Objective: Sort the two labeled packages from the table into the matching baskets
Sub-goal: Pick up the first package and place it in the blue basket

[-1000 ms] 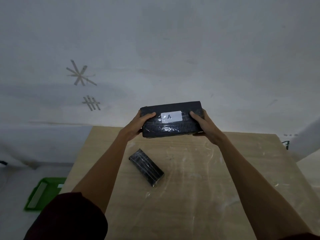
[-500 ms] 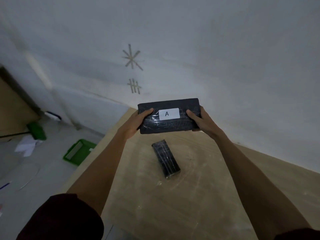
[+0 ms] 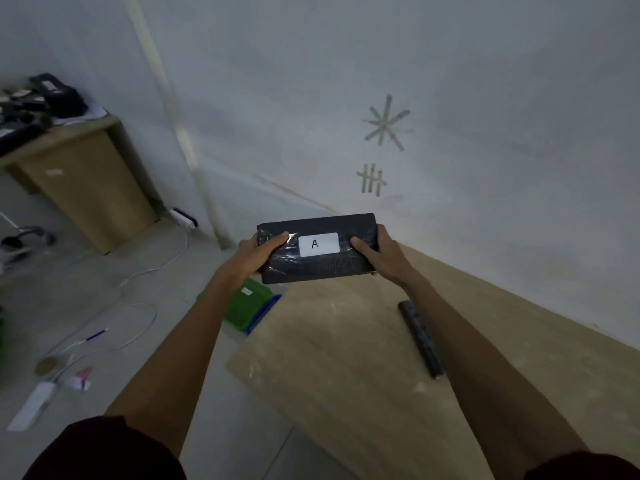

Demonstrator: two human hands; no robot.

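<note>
Fingers [image 3: 277, 239] of both hands are clamped on the ends of the black package [image 3: 317, 249], label A [image 3: 318, 244] upward, held aloft past the worktop [image 3: 346, 358] edge. A green basket [image 3: 247, 306] waits below on the floor; its tag should be checked before release. The second package [image 3: 420, 337] lies on the worktop.

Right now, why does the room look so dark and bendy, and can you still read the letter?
In the head view the light is dim and greyish, and the wide lens makes the wall and table edge tilt and curve. The white label stays sharp enough to read "A" on the held package. The floor clutter at left looks blurry.
</note>
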